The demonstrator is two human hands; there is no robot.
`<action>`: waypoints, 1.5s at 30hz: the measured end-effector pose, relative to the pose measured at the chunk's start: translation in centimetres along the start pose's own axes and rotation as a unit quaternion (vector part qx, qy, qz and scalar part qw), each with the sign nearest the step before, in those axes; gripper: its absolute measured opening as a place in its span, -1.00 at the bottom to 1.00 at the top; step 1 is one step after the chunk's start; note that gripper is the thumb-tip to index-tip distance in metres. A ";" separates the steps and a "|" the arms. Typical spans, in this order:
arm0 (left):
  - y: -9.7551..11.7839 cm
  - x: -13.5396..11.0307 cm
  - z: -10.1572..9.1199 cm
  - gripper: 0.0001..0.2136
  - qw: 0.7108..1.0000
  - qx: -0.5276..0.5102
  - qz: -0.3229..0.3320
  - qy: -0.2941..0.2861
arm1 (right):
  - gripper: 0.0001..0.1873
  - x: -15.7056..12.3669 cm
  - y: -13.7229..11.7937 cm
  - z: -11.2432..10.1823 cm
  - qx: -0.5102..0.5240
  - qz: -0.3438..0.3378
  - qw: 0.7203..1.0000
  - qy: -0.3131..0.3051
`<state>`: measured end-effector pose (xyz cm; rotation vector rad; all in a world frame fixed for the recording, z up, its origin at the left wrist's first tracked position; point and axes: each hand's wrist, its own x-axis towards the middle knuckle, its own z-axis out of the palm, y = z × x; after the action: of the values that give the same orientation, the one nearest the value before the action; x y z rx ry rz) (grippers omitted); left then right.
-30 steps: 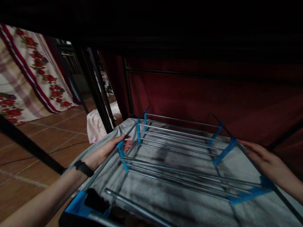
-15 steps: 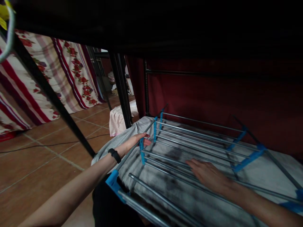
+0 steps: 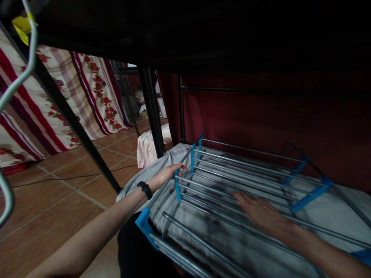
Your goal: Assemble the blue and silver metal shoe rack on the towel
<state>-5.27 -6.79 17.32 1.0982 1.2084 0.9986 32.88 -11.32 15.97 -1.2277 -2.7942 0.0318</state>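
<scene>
A metal rack with thin rods and blue plastic brackets, like a drying rack, lies across a grey bed sheet. My left hand, with a black band on the wrist, closes round its left side rail beside a blue bracket. The thumb shows above the rail and a finger below it. My right hand rests palm down on the middle rods, its visible fingers stretched out to the left. The undersides of those fingers are hidden. Nearer to me, a loose-ended rod runs beside the front rods.
A dark bunk-like frame hangs low overhead, with a slanting black post on the left. A dark red curtain closes off the back. Floral fabric hangs beyond the tiled floor. A pale bent tube is at upper left.
The whole view has shifted slightly, so the rack and both hands appear a little further right. More of the pale bent tube shows. The hands keep their places on the rack.
</scene>
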 end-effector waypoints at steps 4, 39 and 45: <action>0.2 -0.3 0.2 -0.62 1.000 -0.011 -0.008 0.001 | -0.44 0.0 -0.1 -0.2 0.003 0.002 1.000 0.014; 1.5 -0.7 0.7 -0.64 0.994 0.075 0.077 0.012 | -0.61 17.4 -14.3 -0.5 0.047 -0.021 0.999 0.012; 1.2 -0.6 0.4 -0.62 0.995 0.066 0.074 0.009 | -0.64 18.0 -13.3 -0.7 0.057 -0.027 0.998 0.000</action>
<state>-4.98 -7.20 18.67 1.3012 1.2358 1.0549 11.04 -7.12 18.71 -1.1271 -2.7797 0.1850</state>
